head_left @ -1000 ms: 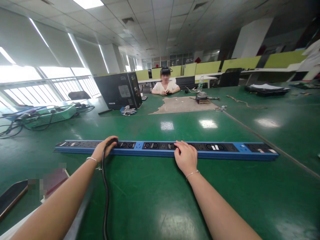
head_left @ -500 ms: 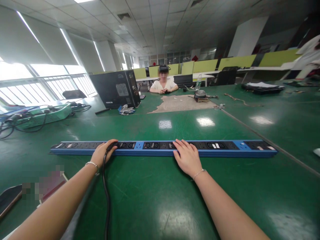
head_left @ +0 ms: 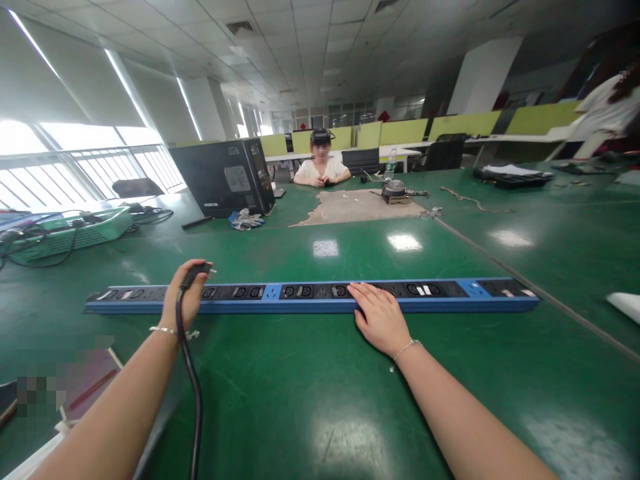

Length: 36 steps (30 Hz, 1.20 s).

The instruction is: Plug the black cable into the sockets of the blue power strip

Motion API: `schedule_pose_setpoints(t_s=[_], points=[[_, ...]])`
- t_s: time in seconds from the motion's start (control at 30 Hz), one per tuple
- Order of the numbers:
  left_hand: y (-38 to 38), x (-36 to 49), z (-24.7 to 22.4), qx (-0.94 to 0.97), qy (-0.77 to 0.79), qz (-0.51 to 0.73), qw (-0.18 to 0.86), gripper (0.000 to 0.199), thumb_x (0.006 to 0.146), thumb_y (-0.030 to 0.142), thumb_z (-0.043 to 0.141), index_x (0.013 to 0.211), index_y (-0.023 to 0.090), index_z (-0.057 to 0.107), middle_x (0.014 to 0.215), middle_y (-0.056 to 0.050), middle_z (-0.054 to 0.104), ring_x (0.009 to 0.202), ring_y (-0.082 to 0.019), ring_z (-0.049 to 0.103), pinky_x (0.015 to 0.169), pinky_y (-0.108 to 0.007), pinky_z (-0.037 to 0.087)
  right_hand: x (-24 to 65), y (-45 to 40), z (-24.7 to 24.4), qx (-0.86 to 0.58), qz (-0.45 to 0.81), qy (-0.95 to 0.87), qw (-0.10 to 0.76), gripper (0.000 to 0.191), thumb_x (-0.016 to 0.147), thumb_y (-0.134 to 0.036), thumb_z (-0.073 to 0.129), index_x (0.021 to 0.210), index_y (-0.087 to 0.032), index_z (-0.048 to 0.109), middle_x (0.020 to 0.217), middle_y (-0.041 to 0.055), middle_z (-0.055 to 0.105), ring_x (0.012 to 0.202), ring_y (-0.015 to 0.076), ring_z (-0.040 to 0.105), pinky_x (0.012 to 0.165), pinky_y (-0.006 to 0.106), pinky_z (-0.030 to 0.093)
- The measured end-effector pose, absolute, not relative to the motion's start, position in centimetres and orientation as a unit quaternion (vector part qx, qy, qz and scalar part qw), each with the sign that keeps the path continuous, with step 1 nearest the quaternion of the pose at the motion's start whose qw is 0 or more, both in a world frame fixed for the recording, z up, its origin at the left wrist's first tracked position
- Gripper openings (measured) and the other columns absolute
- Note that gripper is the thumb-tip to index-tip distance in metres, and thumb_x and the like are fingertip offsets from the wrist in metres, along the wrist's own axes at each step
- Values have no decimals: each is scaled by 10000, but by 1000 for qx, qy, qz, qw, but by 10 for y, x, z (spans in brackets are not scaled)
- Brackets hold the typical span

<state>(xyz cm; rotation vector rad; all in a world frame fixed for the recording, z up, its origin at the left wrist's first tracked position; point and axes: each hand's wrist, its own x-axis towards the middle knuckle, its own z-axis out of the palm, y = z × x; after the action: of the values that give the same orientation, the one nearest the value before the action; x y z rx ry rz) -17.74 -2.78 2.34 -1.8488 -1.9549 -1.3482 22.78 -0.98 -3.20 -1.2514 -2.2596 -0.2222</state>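
A long blue power strip with black and blue sockets lies across the green table. My left hand is closed round a black plug, raised over the left part of the strip, its metal pins pointing right. From the plug a black cable hangs down toward the bottom edge. My right hand rests on the strip right of its middle, fingers stretched out flat over the sockets.
A black computer case, a glove and a green basket of cables stand at the back left. A person sits across the table. A bottle and a round device are behind the strip.
My left hand has lifted from the strip and moved left with the plug, whose pins now show. My right hand stays on the strip. The view has shifted slightly.
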Motion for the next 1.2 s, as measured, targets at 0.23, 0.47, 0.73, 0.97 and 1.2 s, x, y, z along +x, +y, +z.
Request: schedule_pose_setpoints(t_s=[0.23, 0.47, 0.73, 0.97, 1.2], points=[[-3, -104, 16, -723, -602, -332, -69, 385, 820, 476, 433, 1099, 228, 530, 1065, -34, 637, 960, -189, 597, 881, -316, 454, 228, -11, -31, -466, -70, -840, 269, 494, 802, -186, 449, 1294, -234, 465, 1340, 16, 483, 1232, 183, 402, 1003, 369, 282], [1, -99, 1, -719, -625, -293, -78, 395, 817, 479, 435, 1109, 233, 539, 1034, -32, 655, 916, -195, 621, 830, -308, 475, 228, -11, -29, -466, -64, -839, 273, 504, 791, -170, 454, 1289, -240, 469, 1337, 9, 486, 1231, 175, 402, 1010, 358, 274], [-11, -86, -1, -737, -624, -258, -1, 343, 843, 423, 429, 1109, 247, 556, 1080, -27, 656, 957, -194, 616, 868, -308, 460, 227, -12, -29, -468, -63, -836, 280, 492, 787, -161, 457, 1271, -237, 490, 1322, 14, 502, 1221, 171, 411, 1004, 354, 283], [-25, -79, 1, -756, -615, -207, 89, 324, 872, 411, 395, 1122, 277, 551, 1121, -18, 648, 1016, -188, 597, 941, -351, 411, 225, -14, -29, -474, -62, -829, 290, 463, 793, -128, 429, 1239, -219, 517, 1301, 15, 524, 1216, 160, 419, 1015, 358, 270], [-19, -97, -4, -783, -590, -153, 121, 384, 883, 440, 363, 1231, 319, 472, 1210, 2, 609, 1029, -177, 601, 988, -380, 365, 217, -20, -31, -545, -76, -772, 320, 438, 778, -146, 442, 1203, -195, 542, 1271, 42, 548, 1209, 192, 429, 1075, 429, 154]])
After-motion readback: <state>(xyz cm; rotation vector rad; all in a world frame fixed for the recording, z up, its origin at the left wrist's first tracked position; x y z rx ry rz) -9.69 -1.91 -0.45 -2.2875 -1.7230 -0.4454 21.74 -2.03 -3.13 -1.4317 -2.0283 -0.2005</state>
